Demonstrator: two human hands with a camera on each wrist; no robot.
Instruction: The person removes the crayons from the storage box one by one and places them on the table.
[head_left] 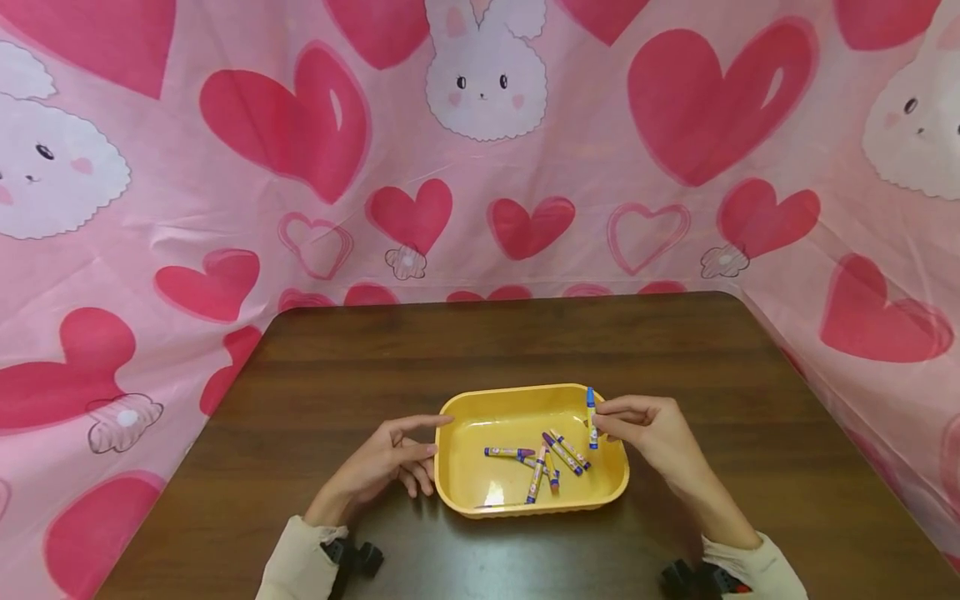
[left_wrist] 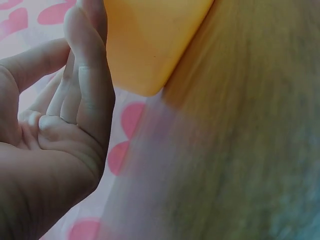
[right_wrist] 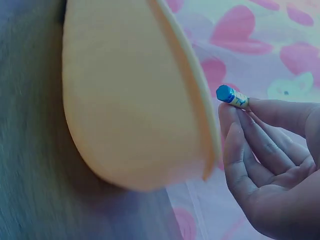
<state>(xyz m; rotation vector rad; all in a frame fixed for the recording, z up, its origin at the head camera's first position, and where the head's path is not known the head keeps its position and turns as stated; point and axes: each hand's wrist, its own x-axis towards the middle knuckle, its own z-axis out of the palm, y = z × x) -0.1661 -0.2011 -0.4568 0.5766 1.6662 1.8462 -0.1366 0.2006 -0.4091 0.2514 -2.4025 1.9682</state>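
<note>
A yellow plastic tray (head_left: 480, 408) stands on the table. My right hand (head_left: 663, 437) pinches a blue crayon (head_left: 591, 397) between thumb and fingertips, upright above the tray's right end. In the right wrist view the same crayon (right_wrist: 232, 96) shows its blue end, outside the tray wall (right_wrist: 135, 100). At the tray's left end is my left hand (head_left: 375, 462), its index finger reaching the rim and its thumb by the outer wall. Inside the tray lie several crayons, among them a purple one (head_left: 510, 452) and a peach-tipped one (head_left: 537, 477). The near wall partly hides one crayon.
The dark wooden table (head_left: 360, 358) extends around the tray on all sides. A pink cloth (head_left: 465, 233) with hearts and rabbits hangs behind the table and along both sides. Black straps with small devices sit on both wrists, by the cream sleeves (head_left: 300, 558).
</note>
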